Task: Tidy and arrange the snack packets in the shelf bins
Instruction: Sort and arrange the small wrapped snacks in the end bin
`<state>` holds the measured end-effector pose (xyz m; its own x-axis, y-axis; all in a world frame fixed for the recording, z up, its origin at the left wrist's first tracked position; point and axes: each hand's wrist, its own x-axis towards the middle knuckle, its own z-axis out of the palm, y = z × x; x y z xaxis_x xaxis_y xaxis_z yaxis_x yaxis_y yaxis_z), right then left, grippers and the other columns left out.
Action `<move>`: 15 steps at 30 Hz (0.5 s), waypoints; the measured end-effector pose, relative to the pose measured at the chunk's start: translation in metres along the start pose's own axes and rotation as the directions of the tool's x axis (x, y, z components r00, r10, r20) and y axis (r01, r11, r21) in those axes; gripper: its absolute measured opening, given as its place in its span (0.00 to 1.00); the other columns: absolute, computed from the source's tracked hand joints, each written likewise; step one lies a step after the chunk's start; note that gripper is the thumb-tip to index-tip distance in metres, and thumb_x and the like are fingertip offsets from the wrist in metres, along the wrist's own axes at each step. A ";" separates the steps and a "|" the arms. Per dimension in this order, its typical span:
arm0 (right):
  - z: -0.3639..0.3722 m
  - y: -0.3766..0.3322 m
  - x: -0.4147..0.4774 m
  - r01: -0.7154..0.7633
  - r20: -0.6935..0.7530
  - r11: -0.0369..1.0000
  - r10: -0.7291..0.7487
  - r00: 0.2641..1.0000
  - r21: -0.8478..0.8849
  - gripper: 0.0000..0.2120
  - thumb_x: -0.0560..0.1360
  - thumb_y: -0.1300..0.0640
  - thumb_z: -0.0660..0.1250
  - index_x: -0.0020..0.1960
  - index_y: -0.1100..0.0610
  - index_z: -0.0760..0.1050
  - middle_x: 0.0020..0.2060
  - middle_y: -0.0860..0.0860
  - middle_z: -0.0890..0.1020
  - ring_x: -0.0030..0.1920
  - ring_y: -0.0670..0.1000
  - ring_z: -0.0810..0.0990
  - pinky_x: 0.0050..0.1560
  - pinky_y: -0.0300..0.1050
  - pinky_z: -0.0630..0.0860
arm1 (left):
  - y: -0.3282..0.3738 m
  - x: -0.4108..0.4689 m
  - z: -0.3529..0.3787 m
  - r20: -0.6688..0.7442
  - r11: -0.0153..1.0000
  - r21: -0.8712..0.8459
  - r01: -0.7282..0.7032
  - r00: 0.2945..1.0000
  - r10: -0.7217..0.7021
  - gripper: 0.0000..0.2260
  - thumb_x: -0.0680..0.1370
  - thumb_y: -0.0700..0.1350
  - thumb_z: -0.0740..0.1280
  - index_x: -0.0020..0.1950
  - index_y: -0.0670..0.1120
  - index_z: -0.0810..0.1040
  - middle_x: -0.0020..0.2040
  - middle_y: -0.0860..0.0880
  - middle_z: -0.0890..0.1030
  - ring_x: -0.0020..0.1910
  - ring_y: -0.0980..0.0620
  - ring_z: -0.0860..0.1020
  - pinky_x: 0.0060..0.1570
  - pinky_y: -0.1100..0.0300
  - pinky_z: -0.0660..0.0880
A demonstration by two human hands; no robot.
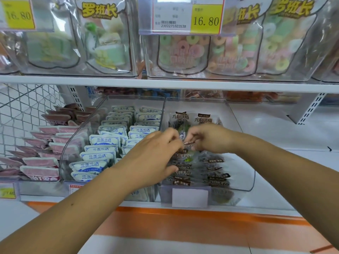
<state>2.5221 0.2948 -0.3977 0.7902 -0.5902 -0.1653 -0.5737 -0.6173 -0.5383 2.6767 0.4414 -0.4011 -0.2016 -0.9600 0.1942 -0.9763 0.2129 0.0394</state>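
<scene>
Both of a person's hands reach into the right-hand clear bin [246,162] on the lower shelf, where dark packets [214,169] stand in two rows from the near edge to the far wall. The left hand [156,158] is curled down over the left row, fingers bent into the packets and thumb tucked under near the front. The right hand [207,138], just beside it and farther in, has its fingers drawn narrow and appears to pinch the brown top edge of one dark packet between the two hands, though motion blur makes the grip hard to confirm. A blank white label [189,197] hangs on the bin's near face.

Touching it on the left, a middle bin [80,132] holds white-and-blue packets [102,142] in neat rows; pink packets [42,171] fill the space farther left. On the upper shelf [165,83], clear bags of ring sweets [183,50] sit behind a yellow price tag [205,19] reading 16.80.
</scene>
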 end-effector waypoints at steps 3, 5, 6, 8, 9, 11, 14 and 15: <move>-0.001 0.000 0.010 -0.007 0.112 0.999 0.013 0.994 -0.054 0.14 0.75 0.63 0.68 0.59 0.52 0.78 0.55 0.44 0.80 0.56 0.47 0.78 0.61 0.47 0.74 | 0.002 0.001 -0.002 0.010 0.999 0.015 0.050 0.999 -0.051 0.38 0.73 0.62 0.67 0.76 0.54 0.53 0.74 0.54 0.52 0.72 0.51 0.59 0.72 0.56 0.56; -0.012 0.004 0.005 -0.057 0.275 0.997 0.039 0.961 0.057 0.18 0.76 0.65 0.66 0.62 0.50 0.77 0.56 0.41 0.80 0.58 0.51 0.79 0.65 0.53 0.73 | 0.004 0.008 -0.001 0.075 0.993 0.115 0.038 0.996 -0.047 0.39 0.74 0.67 0.61 0.78 0.52 0.50 0.78 0.52 0.51 0.74 0.50 0.52 0.74 0.52 0.49; -0.021 0.006 0.002 -0.096 0.337 0.986 0.046 0.941 0.133 0.19 0.76 0.66 0.64 0.63 0.50 0.76 0.57 0.41 0.80 0.59 0.52 0.79 0.65 0.52 0.74 | 0.005 0.012 0.000 0.097 0.983 0.184 0.010 0.995 -0.028 0.37 0.75 0.68 0.58 0.78 0.51 0.53 0.76 0.50 0.58 0.73 0.49 0.56 0.73 0.51 0.51; -0.038 0.007 -0.001 -0.130 0.305 0.967 0.060 0.950 0.217 0.16 0.78 0.66 0.63 0.61 0.51 0.77 0.58 0.45 0.80 0.60 0.50 0.79 0.61 0.40 0.74 | 0.004 0.017 0.001 0.113 0.962 0.269 -0.043 0.994 0.013 0.31 0.77 0.68 0.54 0.74 0.52 0.61 0.66 0.52 0.74 0.65 0.51 0.67 0.68 0.52 0.56; -0.045 0.008 0.001 -0.119 0.206 0.975 0.080 0.975 0.187 0.14 0.78 0.65 0.63 0.60 0.51 0.78 0.58 0.46 0.80 0.59 0.48 0.79 0.58 0.38 0.75 | 0.004 0.017 0.001 0.117 0.959 0.278 -0.053 0.993 0.021 0.29 0.77 0.68 0.53 0.73 0.53 0.64 0.62 0.53 0.77 0.62 0.51 0.70 0.65 0.53 0.56; -0.052 0.011 0.011 -0.121 0.071 0.992 0.119 0.990 0.030 0.12 0.79 0.61 0.63 0.60 0.51 0.79 0.56 0.47 0.80 0.53 0.46 0.80 0.50 0.37 0.75 | 0.002 0.019 0.000 0.130 0.959 0.275 -0.068 0.991 0.033 0.28 0.77 0.68 0.52 0.71 0.54 0.65 0.60 0.54 0.78 0.60 0.52 0.71 0.63 0.54 0.55; -0.041 0.012 0.031 -0.179 0.161 0.969 0.206 0.965 -0.170 0.13 0.80 0.60 0.62 0.63 0.53 0.77 0.57 0.49 0.79 0.47 0.43 0.78 0.38 0.34 0.72 | 0.002 0.019 0.000 0.182 0.956 0.282 -0.085 0.983 0.034 0.27 0.78 0.67 0.51 0.72 0.55 0.64 0.61 0.56 0.78 0.60 0.53 0.70 0.62 0.55 0.55; -0.035 0.013 0.039 -0.206 0.179 0.958 0.243 0.953 -0.200 0.14 0.80 0.60 0.62 0.64 0.53 0.76 0.56 0.49 0.80 0.46 0.44 0.78 0.35 0.34 0.73 | 0.002 0.020 -0.001 0.194 0.956 0.281 -0.088 0.980 0.033 0.27 0.78 0.68 0.51 0.72 0.55 0.64 0.61 0.56 0.78 0.60 0.54 0.70 0.62 0.56 0.55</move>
<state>2.5378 0.2461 -0.3822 0.6528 -0.6192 -0.4363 -0.7556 -0.5734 -0.3167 2.6709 0.4233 -0.3963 -0.2457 -0.9694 0.0012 -0.9373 0.2372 -0.2553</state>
